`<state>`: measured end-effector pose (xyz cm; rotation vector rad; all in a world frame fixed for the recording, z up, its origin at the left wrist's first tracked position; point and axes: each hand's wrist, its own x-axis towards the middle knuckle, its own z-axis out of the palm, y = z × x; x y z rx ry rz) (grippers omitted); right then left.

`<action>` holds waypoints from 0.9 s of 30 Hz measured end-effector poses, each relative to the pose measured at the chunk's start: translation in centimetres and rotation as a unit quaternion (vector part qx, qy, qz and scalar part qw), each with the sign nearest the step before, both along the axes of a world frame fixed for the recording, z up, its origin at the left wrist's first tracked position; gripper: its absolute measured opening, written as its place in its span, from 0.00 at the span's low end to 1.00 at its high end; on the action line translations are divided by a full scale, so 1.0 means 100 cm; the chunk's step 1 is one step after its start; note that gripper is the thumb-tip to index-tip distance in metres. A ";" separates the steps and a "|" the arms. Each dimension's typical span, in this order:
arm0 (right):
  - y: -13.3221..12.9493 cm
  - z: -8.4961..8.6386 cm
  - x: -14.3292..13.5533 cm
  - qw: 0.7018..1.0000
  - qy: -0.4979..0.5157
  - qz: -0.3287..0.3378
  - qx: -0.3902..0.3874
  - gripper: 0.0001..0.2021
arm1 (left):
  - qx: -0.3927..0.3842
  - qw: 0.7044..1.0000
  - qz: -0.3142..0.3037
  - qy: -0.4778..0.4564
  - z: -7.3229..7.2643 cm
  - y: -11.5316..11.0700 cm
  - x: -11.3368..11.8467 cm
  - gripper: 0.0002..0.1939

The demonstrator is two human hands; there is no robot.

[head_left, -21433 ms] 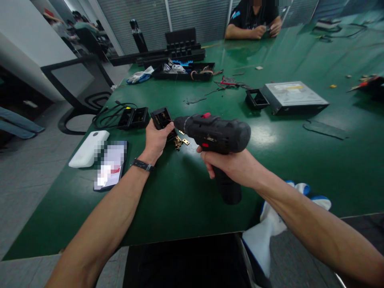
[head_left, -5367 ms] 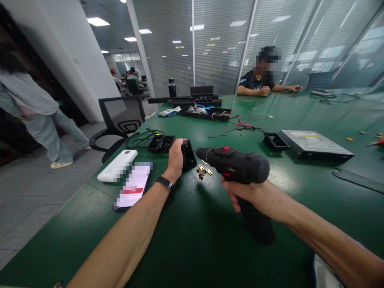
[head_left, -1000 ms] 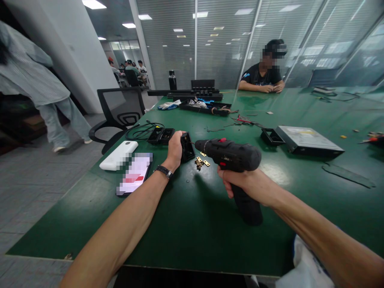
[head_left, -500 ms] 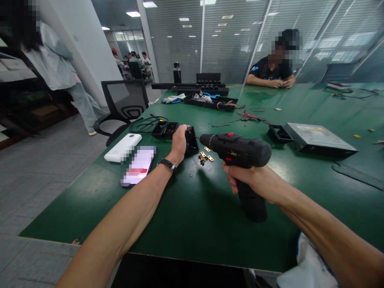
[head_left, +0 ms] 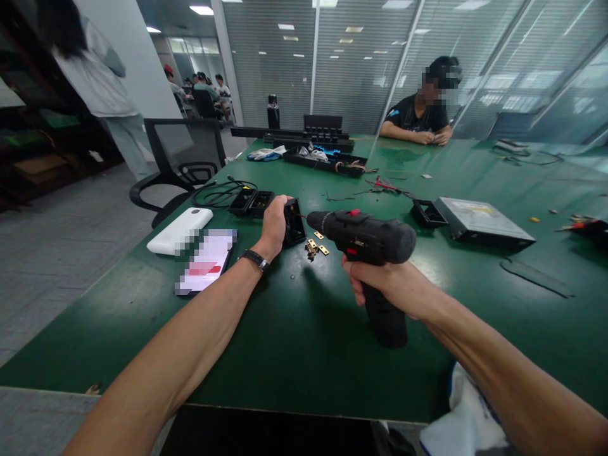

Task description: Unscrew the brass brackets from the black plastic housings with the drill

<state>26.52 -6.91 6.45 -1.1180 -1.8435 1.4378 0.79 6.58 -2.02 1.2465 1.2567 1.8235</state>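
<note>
My left hand (head_left: 274, 223) grips a small black box (head_left: 295, 223) tipped on its side, its open face turned right. In my right hand (head_left: 375, 282) is a black cordless drill (head_left: 363, 236), my fingers wrapped round its handle. The drill points left, and its bit reaches the box's open side; whether it touches a screw inside I cannot tell. Just below lie several brass plates (head_left: 323, 249) and a little heap of screws (head_left: 311, 253). Two more black boxes (head_left: 261, 202) stand beyond my left hand.
A white power bank (head_left: 180, 230) and a phone (head_left: 209, 259) lie left on the green table (head_left: 285, 354). At right are another black box (head_left: 427, 214) and a metal-cased unit (head_left: 484, 218). A long black tray (head_left: 327, 163) lies farther back. A person (head_left: 420, 117) sits across the table.
The view has swung slightly right, so the table's contents appear farther left. My hands keep the same hold on box and drill. The person walking at left has moved a little.
</note>
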 end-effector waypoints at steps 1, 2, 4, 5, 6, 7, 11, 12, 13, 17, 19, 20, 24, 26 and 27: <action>0.000 0.000 0.000 1.000 0.002 0.000 0.000 0.06 | -0.004 1.000 -0.008 -0.009 0.000 -0.001 0.000 0.19; 0.000 -0.001 0.000 1.000 0.002 0.000 -0.001 0.06 | -0.009 1.000 -0.015 -0.019 0.001 -0.001 0.001 0.19; 0.001 -0.002 0.001 1.000 -0.003 0.001 0.000 0.08 | -0.018 0.999 -0.019 -0.032 0.002 -0.003 0.002 0.19; 0.001 -0.002 0.001 1.000 -0.006 0.001 0.001 0.09 | -0.023 0.999 -0.019 -0.036 0.003 -0.003 0.002 0.19; 0.001 -0.002 0.001 1.000 -0.010 0.001 0.001 0.09 | -0.027 0.999 -0.020 -0.039 0.004 -0.004 0.002 0.18; 0.002 -0.002 0.001 1.000 -0.014 0.000 0.001 0.09 | -0.029 0.999 -0.020 -0.041 0.004 -0.004 0.003 0.18; 0.002 -0.001 0.001 1.000 -0.017 0.006 0.005 0.09 | -0.028 0.998 -0.020 -0.047 0.005 -0.004 0.004 0.18; 0.002 -0.001 0.001 1.000 -0.016 0.008 0.006 0.09 | -0.026 0.998 -0.021 -0.050 0.005 -0.004 0.004 0.17; 0.002 -0.001 0.001 1.000 -0.014 0.010 0.006 0.09 | -0.024 0.998 -0.023 -0.053 0.005 -0.004 0.004 0.17; 0.001 -0.002 0.002 1.000 -0.008 0.009 0.007 0.09 | -0.020 0.998 -0.026 -0.060 0.005 -0.004 0.003 0.17; 0.001 -0.002 0.002 1.000 -0.009 0.010 0.007 0.10 | -0.022 0.998 -0.025 -0.059 0.005 -0.004 0.003 0.17; 0.002 -0.001 0.002 1.000 -0.010 0.011 0.006 0.11 | -0.023 0.998 -0.024 -0.059 0.005 -0.004 0.003 0.17; 0.002 -0.001 0.002 1.000 -0.011 0.007 0.000 0.09 | -0.023 0.998 -0.026 -0.058 0.005 -0.005 0.004 0.16; 0.002 -0.001 0.002 1.000 -0.006 0.005 -0.002 0.09 | -0.024 0.998 -0.026 -0.057 0.005 -0.005 0.004 0.17; 0.001 -0.001 0.002 1.000 -0.003 0.004 -0.002 0.09 | -0.024 0.998 -0.026 -0.056 0.005 -0.005 0.004 0.17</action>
